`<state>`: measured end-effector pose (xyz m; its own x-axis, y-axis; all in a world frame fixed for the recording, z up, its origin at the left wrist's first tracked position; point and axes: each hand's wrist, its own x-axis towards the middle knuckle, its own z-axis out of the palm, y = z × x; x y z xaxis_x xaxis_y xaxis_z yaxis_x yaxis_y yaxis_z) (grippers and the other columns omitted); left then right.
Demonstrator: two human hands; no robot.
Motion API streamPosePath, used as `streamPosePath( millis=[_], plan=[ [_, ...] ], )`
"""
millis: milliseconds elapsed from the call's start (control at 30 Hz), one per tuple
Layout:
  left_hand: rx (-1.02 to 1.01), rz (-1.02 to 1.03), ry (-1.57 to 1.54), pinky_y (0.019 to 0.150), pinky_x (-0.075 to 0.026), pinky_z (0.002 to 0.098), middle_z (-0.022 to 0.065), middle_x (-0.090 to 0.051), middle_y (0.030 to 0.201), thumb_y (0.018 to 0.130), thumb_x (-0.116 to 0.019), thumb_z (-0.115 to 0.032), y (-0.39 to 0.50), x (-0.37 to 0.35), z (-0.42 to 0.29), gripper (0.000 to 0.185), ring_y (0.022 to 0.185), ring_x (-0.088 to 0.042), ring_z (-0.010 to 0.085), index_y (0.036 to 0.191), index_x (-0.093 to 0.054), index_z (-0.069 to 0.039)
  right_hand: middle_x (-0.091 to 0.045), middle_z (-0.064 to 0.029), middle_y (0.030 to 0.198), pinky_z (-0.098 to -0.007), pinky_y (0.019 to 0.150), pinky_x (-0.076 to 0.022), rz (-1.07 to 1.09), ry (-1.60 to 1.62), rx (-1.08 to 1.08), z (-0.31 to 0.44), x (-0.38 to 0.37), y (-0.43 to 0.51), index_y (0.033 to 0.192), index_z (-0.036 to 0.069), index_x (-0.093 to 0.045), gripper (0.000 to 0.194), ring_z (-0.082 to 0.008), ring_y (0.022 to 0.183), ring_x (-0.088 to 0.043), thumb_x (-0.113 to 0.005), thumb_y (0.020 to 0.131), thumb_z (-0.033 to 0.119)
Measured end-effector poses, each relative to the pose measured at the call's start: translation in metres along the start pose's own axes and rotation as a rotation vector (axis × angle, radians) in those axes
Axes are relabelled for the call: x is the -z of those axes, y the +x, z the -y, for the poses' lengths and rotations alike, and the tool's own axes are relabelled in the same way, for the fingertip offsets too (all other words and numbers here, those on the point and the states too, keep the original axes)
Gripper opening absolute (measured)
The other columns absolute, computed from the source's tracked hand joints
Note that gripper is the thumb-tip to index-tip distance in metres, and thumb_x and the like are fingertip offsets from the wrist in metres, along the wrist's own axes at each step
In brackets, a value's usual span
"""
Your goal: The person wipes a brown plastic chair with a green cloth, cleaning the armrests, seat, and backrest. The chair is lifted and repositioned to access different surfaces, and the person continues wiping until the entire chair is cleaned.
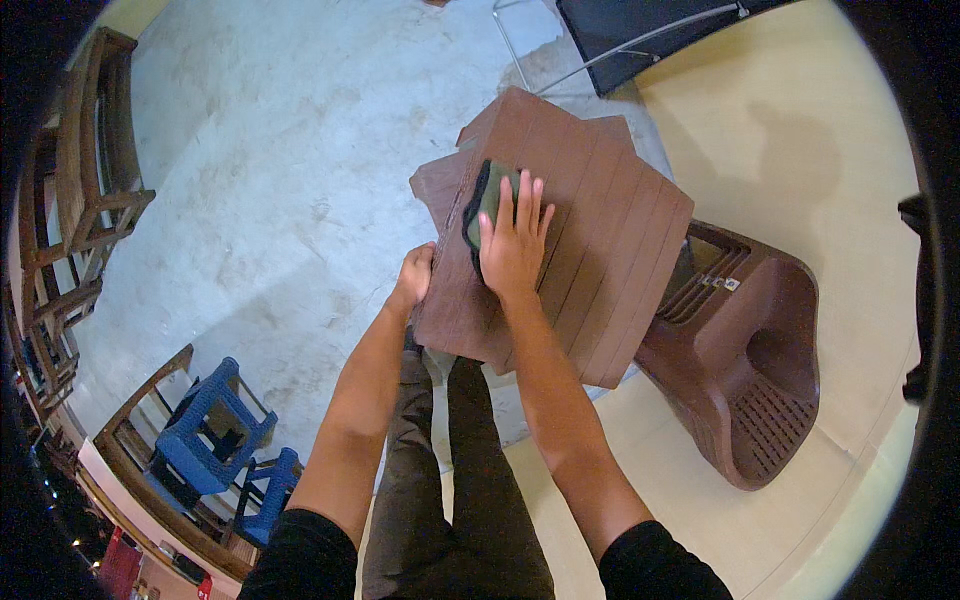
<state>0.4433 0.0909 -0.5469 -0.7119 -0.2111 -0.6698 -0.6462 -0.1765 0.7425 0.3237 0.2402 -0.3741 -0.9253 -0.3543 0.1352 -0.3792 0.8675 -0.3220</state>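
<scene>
A brown plank-grooved table (600,247), probably plastic, stands in front of me, its corners at several angles. My left hand (416,274) is at its left edge, with the fingers curled round the rim and partly hidden. On the top lies a folded green cloth (491,202) with a black border. My right hand (517,244) rests flat over the cloth's right side, fingers spread and pointing away from me. Its palm hides part of the cloth, and the fingers are not closed round it.
A brown plastic chair (757,352) with a perforated seat and slotted back is at the right. Beyond the table is a dark panel (660,34) with metal tube legs. Wooden furniture (90,172) lines the left. Blue plastic stools (214,427) are at lower left.
</scene>
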Motion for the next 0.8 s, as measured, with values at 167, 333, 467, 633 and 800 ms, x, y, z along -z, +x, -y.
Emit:
streamPosePath(
  millis=[167,333,467,633,800],
  plan=[
    [-0.051,0.034,-0.011,0.113,-0.046,0.0369,0.0224,-0.072,0.133,0.113,-0.053,-0.039,0.015,0.005,0.033,0.058,0.127,-0.064,0.0277,0.137,-0.065,0.012,-0.029,-0.0267,0.173,-0.0707,0.125,-0.0253,-0.014,-0.010,-0.093,0.032,-0.007,-0.018,0.161,0.006,-0.045,0.070,-0.0507,0.160,-0.026,-0.069,0.099,0.030],
    [0.145,0.160,-0.530,0.104,-0.056,0.0396,0.0153,-0.075,0.124,0.111,-0.041,-0.027,0.034,0.008,0.075,0.048,0.109,-0.071,0.0266,0.138,-0.065,0.005,-0.028,-0.0264,0.173,-0.0667,0.127,-0.0255,0.181,0.174,-0.117,0.077,0.009,-0.118,0.160,0.006,-0.045,0.073,-0.0478,0.161,-0.024,-0.075,0.096,0.025],
    [-0.071,0.125,-0.244,0.103,-0.050,0.0349,0.0125,-0.077,0.116,0.114,-0.048,-0.030,0.018,0.007,0.056,0.045,0.109,-0.067,0.0226,0.123,-0.072,0.007,-0.024,-0.0230,0.176,-0.0642,0.129,-0.0216,0.323,0.083,-0.199,0.049,0.021,-0.165,0.159,0.006,-0.046,0.076,-0.0427,0.163,-0.022,-0.078,0.092,0.022],
    [-0.133,0.162,0.064,0.100,-0.056,0.0405,0.0156,-0.077,0.119,0.110,-0.040,-0.022,0.002,0.005,0.017,0.046,0.107,-0.072,0.0261,0.126,-0.071,0.007,-0.021,-0.0210,0.178,-0.0632,0.132,-0.0129,0.216,-0.111,-0.417,-0.063,0.062,-0.227,0.162,0.003,-0.040,0.075,-0.0432,0.165,-0.017,-0.071,0.098,0.027],
    [-0.044,0.178,-0.093,0.101,-0.054,0.0384,0.0145,-0.077,0.118,0.112,-0.038,-0.023,-0.002,0.004,0.014,0.046,0.107,-0.070,0.0250,0.122,-0.072,0.006,-0.018,-0.0224,0.179,-0.0588,0.132,-0.0125,-0.069,-0.100,-0.600,-0.165,0.095,-0.264,0.166,0.001,-0.035,0.066,-0.0438,0.165,-0.015,-0.054,0.109,0.029]
  ],
)
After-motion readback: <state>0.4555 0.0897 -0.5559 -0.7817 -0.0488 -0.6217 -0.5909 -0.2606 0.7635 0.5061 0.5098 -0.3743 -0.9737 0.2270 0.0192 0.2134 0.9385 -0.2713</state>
